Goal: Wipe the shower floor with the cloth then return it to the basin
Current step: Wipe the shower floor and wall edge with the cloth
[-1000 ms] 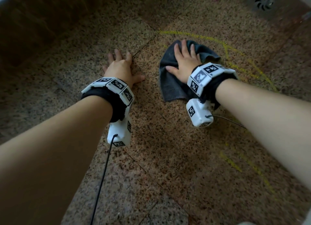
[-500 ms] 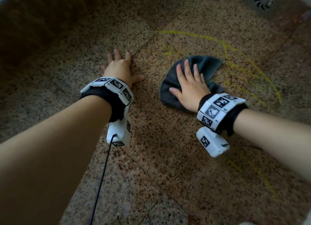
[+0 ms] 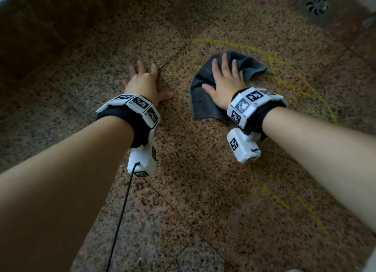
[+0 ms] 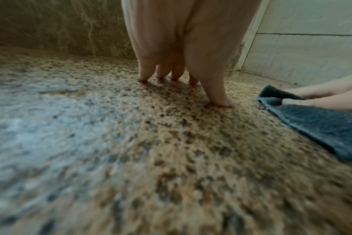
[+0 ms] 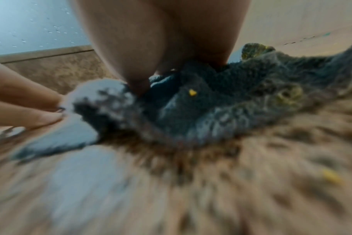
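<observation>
A dark grey cloth (image 3: 203,100) lies crumpled on the speckled granite shower floor (image 3: 203,180). My right hand (image 3: 225,82) presses flat on it with straight spread fingers. My left hand (image 3: 142,82) rests flat on the bare floor to the left of the cloth, fingers spread, holding nothing. In the left wrist view the left hand's fingertips (image 4: 221,101) touch the floor and the cloth (image 4: 322,127) lies to the right. The right wrist view is blurred; the cloth (image 5: 211,103) carries yellow specks. Yellow marks (image 3: 284,76) arc over the floor beyond and right of the cloth. No basin is in view.
A round metal drain (image 3: 316,6) sits in the far right corner. A dark raised stone wall (image 3: 50,27) borders the floor at the far left. A black cable (image 3: 120,216) hangs from my left wrist camera. Pale wall tiles (image 4: 311,47) stand at the far side.
My right hand slid the cloth toward me and to the right, then pushed it back away to the far side. The left hand has stayed planted on the floor.
</observation>
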`<state>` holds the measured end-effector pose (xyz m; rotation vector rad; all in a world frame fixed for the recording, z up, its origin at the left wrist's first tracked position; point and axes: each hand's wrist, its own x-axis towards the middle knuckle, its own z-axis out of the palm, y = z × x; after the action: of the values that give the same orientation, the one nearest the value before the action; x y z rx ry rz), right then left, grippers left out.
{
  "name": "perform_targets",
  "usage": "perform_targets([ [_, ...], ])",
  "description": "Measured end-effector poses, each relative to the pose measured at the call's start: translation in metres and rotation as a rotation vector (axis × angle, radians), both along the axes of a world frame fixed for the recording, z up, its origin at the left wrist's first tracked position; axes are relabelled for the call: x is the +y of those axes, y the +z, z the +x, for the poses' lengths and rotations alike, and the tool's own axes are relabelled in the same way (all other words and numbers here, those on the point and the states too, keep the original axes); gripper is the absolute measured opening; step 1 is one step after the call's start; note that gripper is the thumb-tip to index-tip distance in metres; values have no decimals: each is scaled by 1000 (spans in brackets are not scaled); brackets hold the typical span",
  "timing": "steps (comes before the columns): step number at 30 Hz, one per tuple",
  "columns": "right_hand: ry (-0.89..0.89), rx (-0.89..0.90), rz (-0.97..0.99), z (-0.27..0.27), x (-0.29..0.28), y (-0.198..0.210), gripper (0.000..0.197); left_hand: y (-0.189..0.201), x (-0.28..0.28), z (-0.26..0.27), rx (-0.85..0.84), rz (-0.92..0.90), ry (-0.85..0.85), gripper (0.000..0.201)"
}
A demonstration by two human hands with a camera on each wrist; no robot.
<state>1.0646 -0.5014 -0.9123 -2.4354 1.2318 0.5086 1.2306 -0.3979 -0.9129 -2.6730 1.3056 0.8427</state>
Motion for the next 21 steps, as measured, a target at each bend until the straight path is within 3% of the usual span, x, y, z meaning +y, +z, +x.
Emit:
perform_targets([
  [7,127,60,-28,-21,46,-7,72,0,0,0,-3,7,-3,93],
  [21,69,11,10,30,-4,-3,70,-1,0,0,-6,-14,-3,92],
])
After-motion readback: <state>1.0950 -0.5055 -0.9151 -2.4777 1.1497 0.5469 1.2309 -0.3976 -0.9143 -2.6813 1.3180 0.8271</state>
